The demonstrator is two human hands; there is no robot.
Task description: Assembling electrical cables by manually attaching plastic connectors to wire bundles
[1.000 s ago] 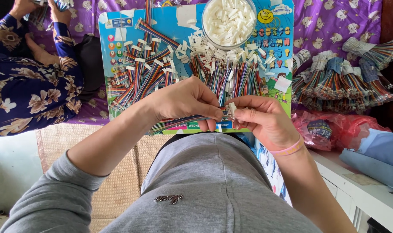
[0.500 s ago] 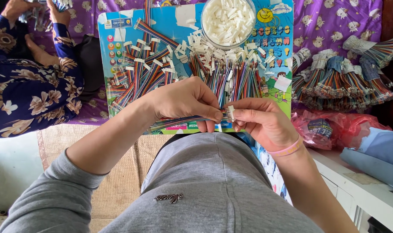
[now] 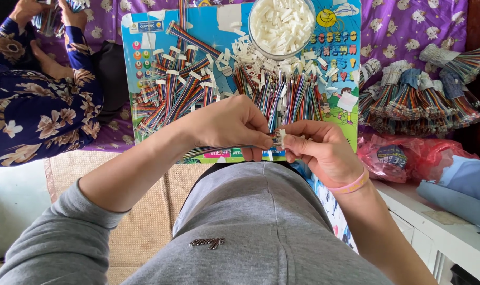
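My left hand [image 3: 227, 125] pinches the end of a flat multicoloured ribbon cable [image 3: 219, 149] between thumb and forefinger. My right hand [image 3: 319, 148], with a pink band at the wrist, holds a small white plastic connector [image 3: 280, 138] against the cable's end. Both hands meet just above my grey-clad lap, in front of a bright blue picture board [image 3: 145, 58]. On the board lie several loose ribbon cables [image 3: 182, 95] and a row of cables with white connectors [image 3: 293, 97]. A round clear bowl of white connectors [image 3: 282, 24] stands at the board's far edge.
Bundles of finished cables [image 3: 419, 100] are piled at the right on a purple patterned cloth [image 3: 403, 26]. A red plastic bag [image 3: 409, 155] and a blue cloth [image 3: 461, 184] rest on a white shelf [image 3: 440, 232]. Another person in a dark floral garment [image 3: 29, 105] sits at the left, handling cables.
My hands have stayed in the same spot; the fingers shifted slightly, with the white connector pressed closer onto the cable's end.
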